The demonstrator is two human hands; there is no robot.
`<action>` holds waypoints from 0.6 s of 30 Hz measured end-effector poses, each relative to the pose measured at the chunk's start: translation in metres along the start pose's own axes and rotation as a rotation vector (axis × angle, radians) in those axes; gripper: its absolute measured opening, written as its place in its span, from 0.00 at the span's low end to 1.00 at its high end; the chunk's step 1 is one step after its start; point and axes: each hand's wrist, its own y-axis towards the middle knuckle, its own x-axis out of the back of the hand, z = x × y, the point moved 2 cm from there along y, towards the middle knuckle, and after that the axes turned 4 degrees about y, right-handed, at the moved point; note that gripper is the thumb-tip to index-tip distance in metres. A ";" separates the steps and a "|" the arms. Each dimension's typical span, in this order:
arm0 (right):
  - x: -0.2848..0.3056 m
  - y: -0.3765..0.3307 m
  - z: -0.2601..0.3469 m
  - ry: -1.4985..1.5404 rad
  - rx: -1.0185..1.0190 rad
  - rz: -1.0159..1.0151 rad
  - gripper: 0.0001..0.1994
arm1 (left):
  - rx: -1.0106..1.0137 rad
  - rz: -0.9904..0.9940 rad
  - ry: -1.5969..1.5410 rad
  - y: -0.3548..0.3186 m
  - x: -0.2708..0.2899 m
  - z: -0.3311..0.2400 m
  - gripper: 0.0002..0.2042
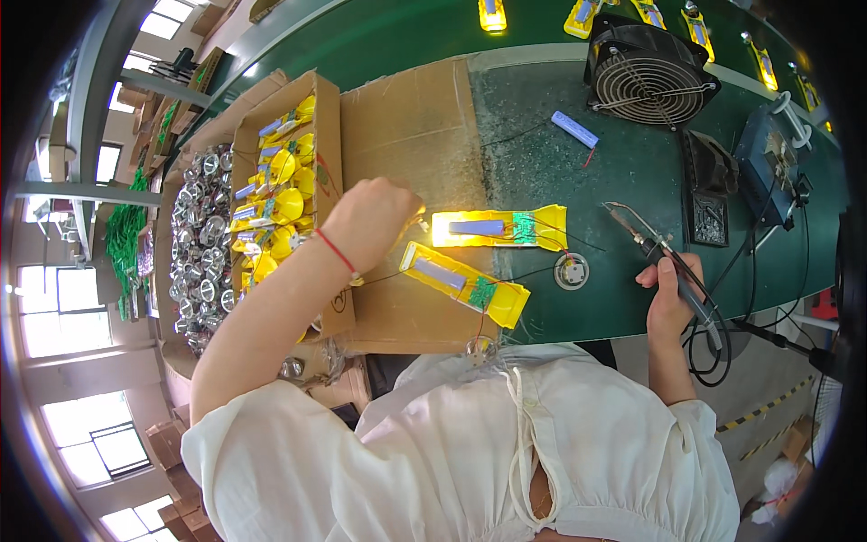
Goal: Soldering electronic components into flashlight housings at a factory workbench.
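Soldering iron (652, 251) is held up over the green bench (623, 312), the right hand's (673, 285) grip wrapped round its handle. The left hand's (375, 215) grip is curled near the lit end of a yellow casing (555, 217); whether anything's pinched can't be told. Another yellow casing (512, 307) is laid just below, mostly on cardboard (388, 316).

Two hands (372, 215) (670, 294), one soldering iron (651, 251), one bracelet (338, 255)

Single view: head-worn fisheye, left of a pair, facing down. White shirt (623, 425) close at lower edge, green bench (614, 298) just beyond.
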 end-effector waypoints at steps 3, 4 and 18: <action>-0.003 -0.001 0.000 0.010 0.004 0.002 0.08 | 0.050 0.047 -0.034 0.000 -0.015 -0.004 0.06; -0.004 -0.001 0.001 0.012 0.008 -0.004 0.08 | 0.062 0.074 -0.026 0.002 -0.018 -0.005 0.06; 0.002 -0.003 -0.001 0.035 0.020 0.002 0.07 | 0.022 -0.006 -0.198 0.015 -0.027 -0.006 0.04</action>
